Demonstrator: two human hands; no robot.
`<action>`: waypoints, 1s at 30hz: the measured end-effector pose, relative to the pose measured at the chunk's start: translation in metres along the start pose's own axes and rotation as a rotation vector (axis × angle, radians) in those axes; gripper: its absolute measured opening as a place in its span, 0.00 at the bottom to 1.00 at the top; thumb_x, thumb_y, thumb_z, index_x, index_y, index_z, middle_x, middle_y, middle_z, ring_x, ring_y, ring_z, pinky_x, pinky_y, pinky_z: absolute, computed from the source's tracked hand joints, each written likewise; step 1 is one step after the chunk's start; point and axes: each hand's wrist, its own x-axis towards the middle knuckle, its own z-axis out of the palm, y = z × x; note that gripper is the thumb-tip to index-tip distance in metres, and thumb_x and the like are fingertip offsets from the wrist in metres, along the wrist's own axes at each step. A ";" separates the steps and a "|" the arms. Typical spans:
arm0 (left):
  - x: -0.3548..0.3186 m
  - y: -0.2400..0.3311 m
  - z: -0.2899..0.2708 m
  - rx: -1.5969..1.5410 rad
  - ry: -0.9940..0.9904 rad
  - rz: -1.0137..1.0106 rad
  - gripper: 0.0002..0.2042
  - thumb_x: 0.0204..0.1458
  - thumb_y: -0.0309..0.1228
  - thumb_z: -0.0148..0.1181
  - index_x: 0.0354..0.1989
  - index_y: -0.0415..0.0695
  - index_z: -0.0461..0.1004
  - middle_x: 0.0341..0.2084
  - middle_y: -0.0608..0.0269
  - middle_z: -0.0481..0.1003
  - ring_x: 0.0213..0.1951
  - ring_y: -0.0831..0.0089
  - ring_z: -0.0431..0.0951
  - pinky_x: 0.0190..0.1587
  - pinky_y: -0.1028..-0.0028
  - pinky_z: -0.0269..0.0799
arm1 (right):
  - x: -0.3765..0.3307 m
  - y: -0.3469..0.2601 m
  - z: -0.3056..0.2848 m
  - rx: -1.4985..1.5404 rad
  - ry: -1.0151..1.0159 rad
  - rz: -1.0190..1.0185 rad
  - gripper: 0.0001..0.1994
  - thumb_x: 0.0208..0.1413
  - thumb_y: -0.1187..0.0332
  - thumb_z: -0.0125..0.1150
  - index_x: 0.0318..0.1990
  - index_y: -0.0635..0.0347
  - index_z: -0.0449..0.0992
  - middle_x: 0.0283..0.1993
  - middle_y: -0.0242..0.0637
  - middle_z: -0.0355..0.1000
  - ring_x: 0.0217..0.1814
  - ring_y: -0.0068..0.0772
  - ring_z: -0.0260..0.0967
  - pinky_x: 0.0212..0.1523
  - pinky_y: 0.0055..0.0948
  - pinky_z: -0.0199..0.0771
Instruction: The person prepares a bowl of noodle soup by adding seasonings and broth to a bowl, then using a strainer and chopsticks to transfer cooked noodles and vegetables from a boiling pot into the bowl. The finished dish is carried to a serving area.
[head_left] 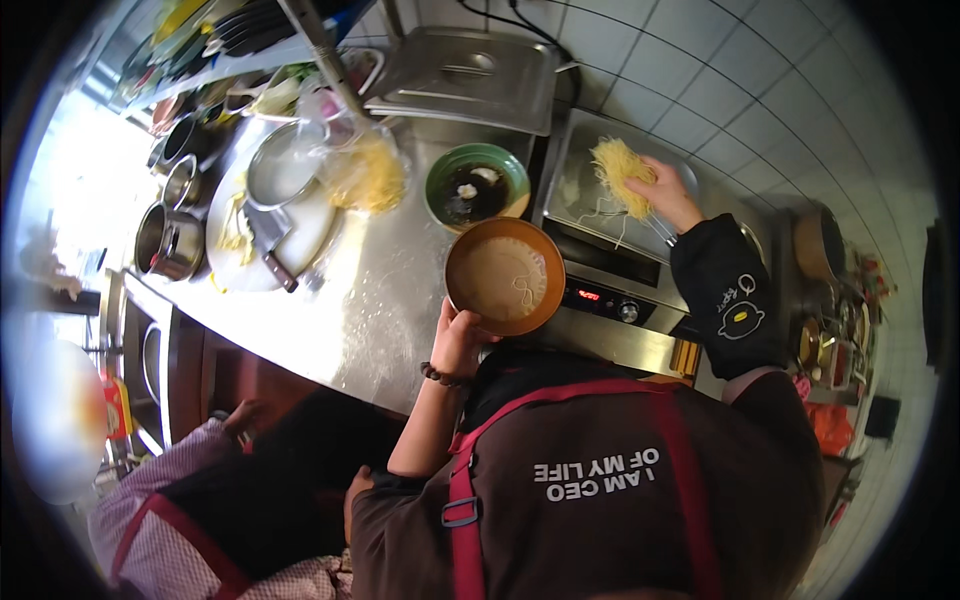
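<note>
My left hand (460, 340) grips the near rim of an orange-brown bowl (456, 275), held above the counter's front edge. Inside the bowl is cloudy pale liquid with a few noodle strands in it. My right hand (665, 195) is closed round a bundle of thin yellow noodles (622, 175), over the steel top of a cooker (575, 150). Loose strands dangle from the bundle. Thin metal wires, perhaps a handle, show under my right wrist. Just beyond the orange-brown bowl stands a green bowl (478, 153) with dark liquid and white lumps.
Left on the counter (370, 310) lie a clear bag of yellow noodles (365, 180) and a cleaver (272, 238) on a round white board (315, 250). Steel pots (170, 245) stand farther left. A lidded steel pan (460, 85) is behind. A co-worker (165, 480) is close at my left.
</note>
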 end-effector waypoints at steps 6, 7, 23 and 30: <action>-0.033 -0.010 -0.046 0.024 0.356 0.081 0.11 0.44 0.27 0.49 0.38 0.43 0.61 0.27 0.59 0.68 0.22 0.73 0.70 0.23 0.72 0.75 | 0.011 0.003 -0.014 -0.736 0.063 -0.140 0.14 0.45 0.58 0.59 0.30 0.61 0.74 0.25 0.42 0.70 0.25 0.45 0.66 0.26 0.34 0.63; -0.036 -0.010 -0.051 0.019 0.429 0.088 0.12 0.43 0.27 0.49 0.39 0.44 0.61 0.30 0.57 0.69 0.22 0.70 0.72 0.24 0.72 0.75 | 0.014 0.018 -0.018 -0.774 0.092 -0.243 0.14 0.45 0.59 0.60 0.29 0.61 0.73 0.24 0.42 0.69 0.24 0.45 0.66 0.26 0.34 0.63; 0.004 -0.023 -0.143 -0.247 0.468 0.001 0.15 0.47 0.27 0.50 0.45 0.42 0.64 0.42 0.58 0.70 0.42 0.58 0.72 0.40 0.59 0.72 | 0.008 -0.002 -0.034 -0.123 0.400 -0.207 0.07 0.52 0.69 0.56 0.26 0.61 0.68 0.20 0.26 0.63 0.22 0.16 0.57 0.24 0.19 0.59; 0.004 -0.051 -0.116 -0.385 0.294 -0.095 0.20 0.52 0.42 0.52 0.47 0.40 0.65 0.44 0.55 0.70 0.48 0.63 0.68 0.49 0.65 0.66 | -0.005 0.014 -0.004 -0.661 0.252 -0.177 0.16 0.45 0.65 0.57 0.43 0.57 0.70 0.43 0.38 0.67 0.45 0.43 0.64 0.47 0.38 0.64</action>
